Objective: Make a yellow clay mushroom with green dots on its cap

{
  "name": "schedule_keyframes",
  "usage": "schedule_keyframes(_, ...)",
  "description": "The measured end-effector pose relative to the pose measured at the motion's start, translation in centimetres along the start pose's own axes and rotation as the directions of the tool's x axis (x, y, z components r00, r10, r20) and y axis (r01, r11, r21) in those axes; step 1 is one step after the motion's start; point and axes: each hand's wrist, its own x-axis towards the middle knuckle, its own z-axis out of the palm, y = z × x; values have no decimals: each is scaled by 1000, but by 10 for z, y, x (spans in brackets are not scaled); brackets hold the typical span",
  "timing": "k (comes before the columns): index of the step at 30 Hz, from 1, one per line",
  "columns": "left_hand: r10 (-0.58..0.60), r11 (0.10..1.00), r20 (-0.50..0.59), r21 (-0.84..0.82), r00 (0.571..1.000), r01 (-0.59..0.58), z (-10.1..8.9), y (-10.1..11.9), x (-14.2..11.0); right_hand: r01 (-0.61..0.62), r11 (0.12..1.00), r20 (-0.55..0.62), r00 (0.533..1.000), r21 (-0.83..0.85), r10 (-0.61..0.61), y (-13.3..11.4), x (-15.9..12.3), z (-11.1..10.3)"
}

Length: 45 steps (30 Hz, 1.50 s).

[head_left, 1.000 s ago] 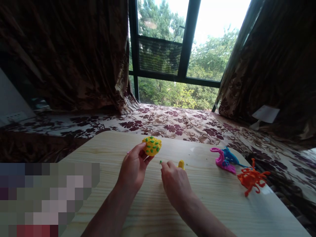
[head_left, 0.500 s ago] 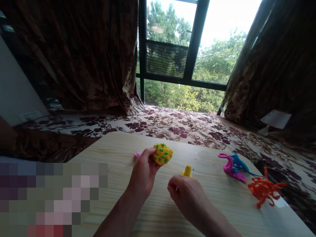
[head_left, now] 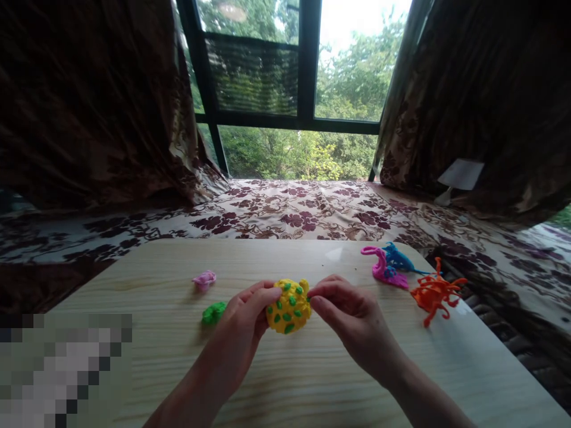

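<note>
A rounded lump of yellow modelling clay (head_left: pixel 298 318), dotted with several green spots, is held up over the table in my left hand (head_left: pixel 244 324). The thumb lies on its front left edge, and the other fingers go behind it. At the lump's right edge, my right hand (head_left: pixel 352 312) pinches a small green clay bit (head_left: pixel 308 299) between thumb and forefinger. The bit appears to touch the yellow lump. Just behind the lump's upper right, the tip of another yellow clay piece (head_left: pixel 304 284) shows; the rest of it is hidden.
On the pale wooden table (head_left: pixel 169 368), a green clay lump (head_left: pixel 213 312) and a pink clay lump (head_left: pixel 204 280) lie to the left. Pink (head_left: pixel 383 270), blue (head_left: pixel 398 258) and orange clay figures (head_left: pixel 435 297) stand near the right edge. A white lamp (head_left: pixel 461 174) is beyond.
My right hand has risen from the table beside the yellow piece to the spotted lump's right edge. The view has shifted, bringing the green lump into sight and the pink one fully clear.
</note>
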Motion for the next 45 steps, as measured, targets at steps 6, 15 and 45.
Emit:
schedule_keyframes(6,-5,1000,-1,-20,1000,5,1,-1,1,-12,1000,37,999,-8,12,2,0,2)
schedule_keyframes(15,-37,999,-9,-37,999,37,4,1,-1,-109,982,41,994,152,104,8,-1,6)
schedule_keyframes(45,-41,991,59,-127,997,48,4,-1,-1,-158,983,120,982,88,147,-2,3,2)
